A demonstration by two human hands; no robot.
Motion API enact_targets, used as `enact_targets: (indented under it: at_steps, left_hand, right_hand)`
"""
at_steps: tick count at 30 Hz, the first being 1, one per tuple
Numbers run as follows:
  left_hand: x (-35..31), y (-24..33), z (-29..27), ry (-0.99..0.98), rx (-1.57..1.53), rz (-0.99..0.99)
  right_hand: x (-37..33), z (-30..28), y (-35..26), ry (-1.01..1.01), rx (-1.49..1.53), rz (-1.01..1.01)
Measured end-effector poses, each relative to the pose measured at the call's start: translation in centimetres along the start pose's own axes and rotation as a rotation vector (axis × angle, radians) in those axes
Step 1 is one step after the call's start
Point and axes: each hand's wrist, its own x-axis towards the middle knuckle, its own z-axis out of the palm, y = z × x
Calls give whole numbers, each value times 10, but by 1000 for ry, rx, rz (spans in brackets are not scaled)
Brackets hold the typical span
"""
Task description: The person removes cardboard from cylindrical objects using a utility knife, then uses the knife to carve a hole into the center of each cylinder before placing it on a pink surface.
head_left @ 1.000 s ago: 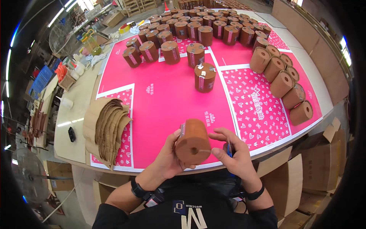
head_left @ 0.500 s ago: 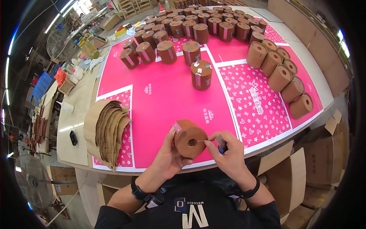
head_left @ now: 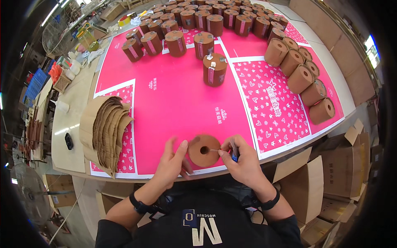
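Note:
A brown cylindrical block (head_left: 198,160) with a round central hole rests at the table's near edge, its holed end facing me. Beside its left side is my left hand (head_left: 169,163), open with thumb and fingers apart and slightly blurred. My right hand (head_left: 244,162) pinches a thin pale strand (head_left: 214,150) that runs to the hole. A small tool with a blue part (head_left: 235,157) and a flat greyish piece is tucked in the same hand; its kind is partly hidden. Farther off stands a brown cylinder (head_left: 214,74) with a pink strip and white bits on top.
Pink printed sheets (head_left: 178,103) cover the table. Rows of strapped brown cylinders (head_left: 215,25) fill the far end; plainer holed ones (head_left: 301,78) line the right side. A stack of brown paper (head_left: 105,136) lies left. Open cardboard boxes (head_left: 302,190) stand below at right.
The block has gone from being held tilted in my left hand to resting on the table. My left hand has let go and moved left; my right hand still pinches the strand.

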Motion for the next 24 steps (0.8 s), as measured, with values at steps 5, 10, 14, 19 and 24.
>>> enact_targets:
  at_steps: [5, 10, 14, 19, 24]
  left_hand:
    - [-5, 2, 0, 253, 780, 1035]
    - [16, 2, 19, 107, 777, 1133]
    - [9, 14, 22, -15, 830, 1077]
    - [12, 24, 25, -125, 901, 1100]
    - [12, 25, 16, -197, 765, 1026]
  right_hand:
    - [8, 10, -2, -48, 102, -4]
    - [7, 7, -2, -106, 235, 97]
    - [6, -4, -2, -142, 412, 311]
    - [11, -19, -25, -76, 601, 249]
    - [14, -22, -11, -37, 807, 257]
